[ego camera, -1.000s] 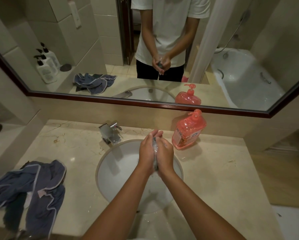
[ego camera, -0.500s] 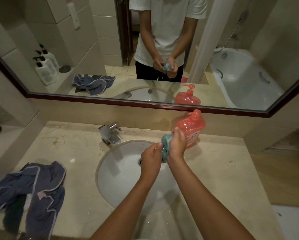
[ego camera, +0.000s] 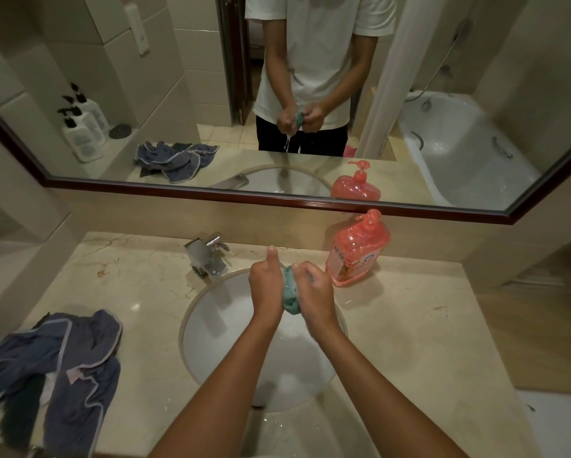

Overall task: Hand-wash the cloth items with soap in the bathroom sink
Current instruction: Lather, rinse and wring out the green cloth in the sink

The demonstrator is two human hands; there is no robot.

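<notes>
Teal cloth (ego camera: 290,294) is being squeezed between both hands over the white sink (ego camera: 218,328); the left hand (ego camera: 266,285) is gripping one side, thumb up, and the right hand (ego camera: 315,292) is gripping the other.

The round white sink (ego camera: 218,328) sits in the middle of the beige stone counter (ego camera: 409,342). The shiny metal tap (ego camera: 208,256) stands behind the sink. The pink plastic soap bottle (ego camera: 357,252) stands on the counter, behind and to the right. The pile of dark blue cloths (ego camera: 69,361) lies on the counter, left of the sink. The left hand (ego camera: 266,285) and right hand (ego camera: 314,292) are over the sink, with the small teal cloth (ego camera: 289,294) between them.
</notes>
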